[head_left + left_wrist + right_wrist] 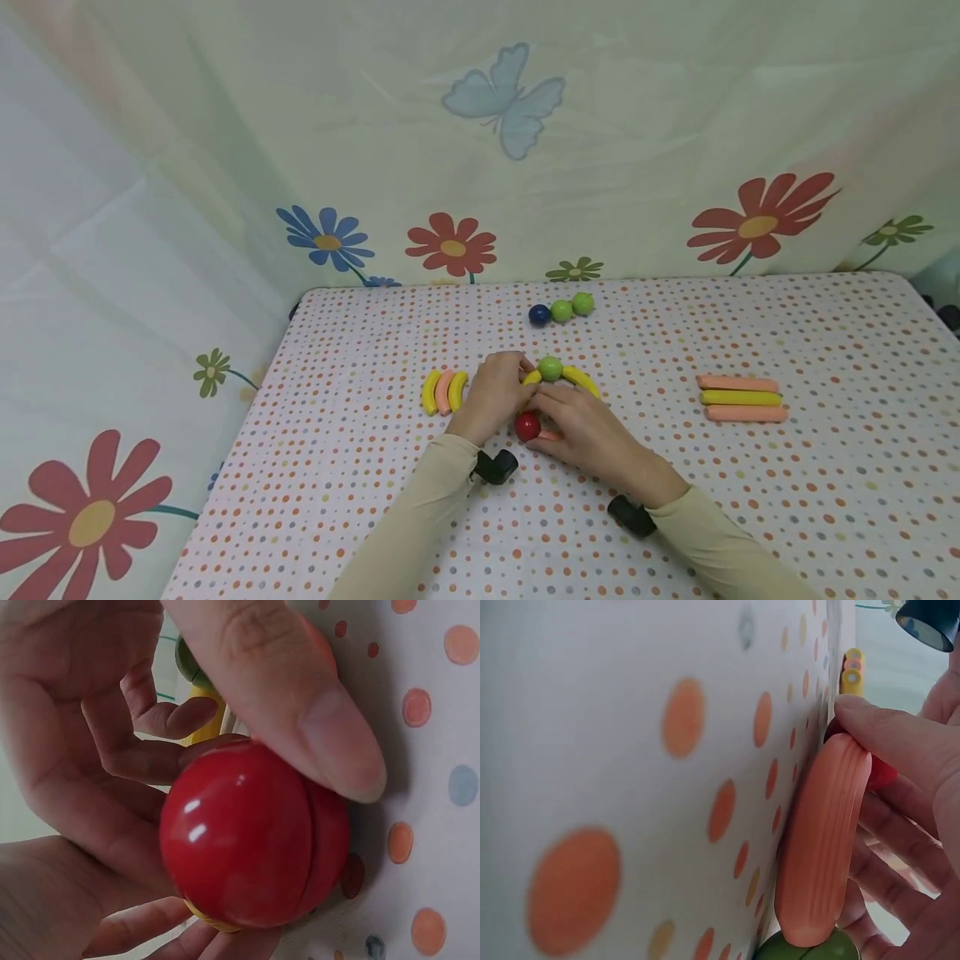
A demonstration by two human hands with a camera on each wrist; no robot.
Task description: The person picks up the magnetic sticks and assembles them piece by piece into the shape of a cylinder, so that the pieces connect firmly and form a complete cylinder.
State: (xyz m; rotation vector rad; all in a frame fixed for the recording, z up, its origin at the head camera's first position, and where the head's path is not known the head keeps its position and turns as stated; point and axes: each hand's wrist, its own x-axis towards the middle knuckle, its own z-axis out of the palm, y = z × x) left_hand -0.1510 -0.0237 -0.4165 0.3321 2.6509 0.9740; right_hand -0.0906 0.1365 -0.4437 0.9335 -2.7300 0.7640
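In the head view both hands meet over a partial ring of toy pieces. My right hand [581, 417] pinches a red ball [527, 426], its thumb along the near side and its fingers beyond. A salmon curved stick [821, 847] runs from the red ball to a green ball [810, 949]. My left hand [495, 387] curls its fingers round a yellow curved stick [532, 377] on the ring's left side; some fingertips are hidden. At the far side, another green ball [550, 368] sits between this stick and a second yellow curved stick [581, 381].
Left of the hands lie curved sticks, two yellow and one salmon [444, 392]. A dark blue ball [539, 315] and two green balls [572, 307] line up farther back. Straight sticks, salmon and yellow [741, 397], lie at the right. The tablecloth [337, 483] is dotted.
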